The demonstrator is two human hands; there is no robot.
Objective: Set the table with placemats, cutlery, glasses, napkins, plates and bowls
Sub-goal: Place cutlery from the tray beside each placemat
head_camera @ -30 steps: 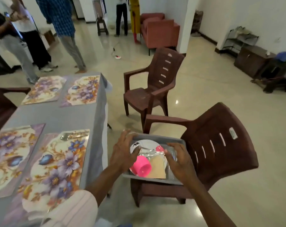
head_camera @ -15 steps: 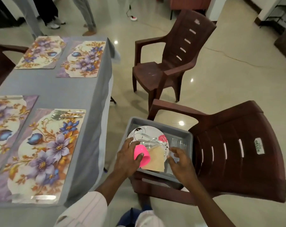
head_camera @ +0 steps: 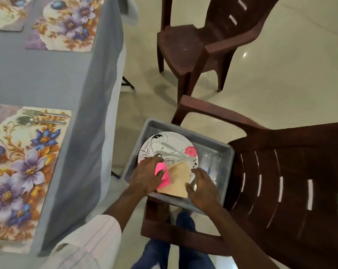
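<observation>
A grey tray (head_camera: 212, 144) sits on the seat of a brown plastic chair (head_camera: 290, 181). In it lie a white floral plate (head_camera: 164, 142) with clear cutlery (head_camera: 172, 152) on top, a tan napkin (head_camera: 178, 177), a pink cup (head_camera: 165, 177) and clear glasses (head_camera: 211, 164). My left hand (head_camera: 147, 175) grips the pink cup at the tray's near left. Curled round a clear glass (head_camera: 193, 184) beside the napkin is my right hand (head_camera: 203, 189). On the grey table (head_camera: 48, 78), the near floral placemat (head_camera: 22, 171) carries a fork (head_camera: 44, 113) and spoon (head_camera: 32, 121).
More floral placemats (head_camera: 67, 26) lie further along the table. A second brown chair (head_camera: 193, 41) stands beyond the tray's chair, with tiled floor around both. The table's cloth edge hangs just left of the tray. My legs show below the tray.
The view has tipped down and closer to the tray. My left hand stays on the pink cup; my right hand has shifted slightly and closed round a glass.
</observation>
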